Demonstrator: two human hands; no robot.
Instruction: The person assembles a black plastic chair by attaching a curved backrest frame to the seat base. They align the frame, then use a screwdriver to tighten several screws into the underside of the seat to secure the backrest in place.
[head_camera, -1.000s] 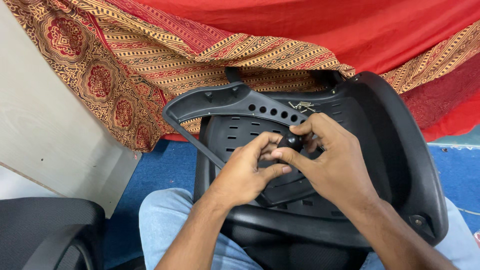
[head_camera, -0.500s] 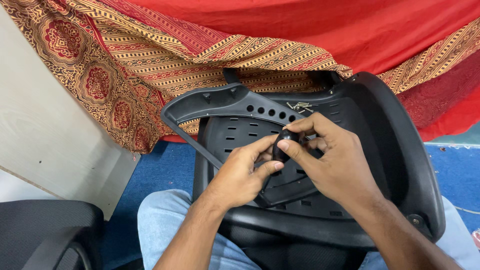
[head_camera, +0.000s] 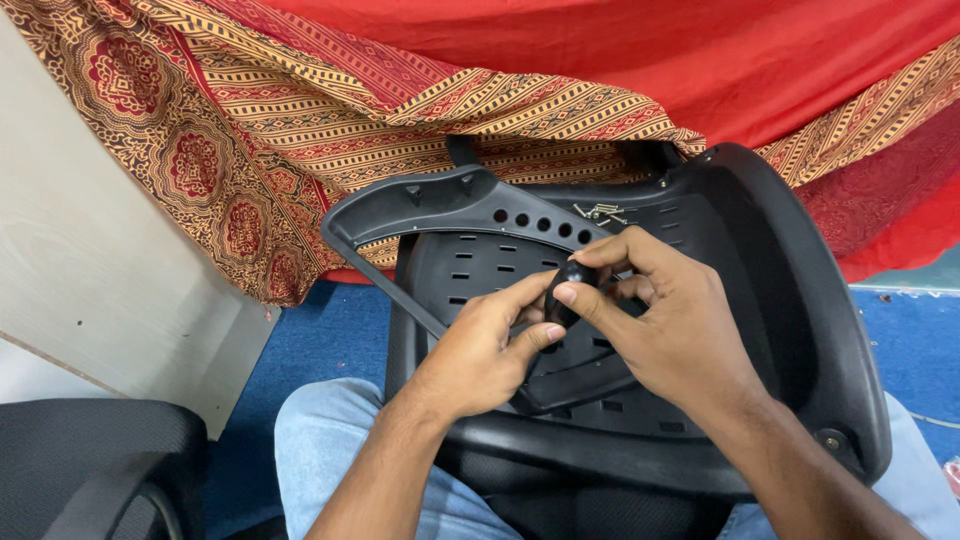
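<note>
a person's left hand (head_camera: 480, 355) and right hand (head_camera: 672, 315) pinch a small black knob (head_camera: 563, 290) between fingertips over the black plastic chair back (head_camera: 800, 300) on the lap; steady, squared fingers keep it from slipping. loose screws (head_camera: 600, 211) lie near.

Both forearms are bare right down to the wrists, with no sleeve edge showing anywhere in view. The left hand (head_camera: 480, 350) wears nothing: no ring, no watch, no glove. Same on the right hand (head_camera: 668, 325), bare fingers, short trimmed nails, and a plain wrist with no strap or band. Below them, the legs are in light blue denim jeans (head_camera: 330, 440), the fabric pale and slightly faded over the left thigh, with another patch of the same blue cloth showing at the lower right edge.
</note>
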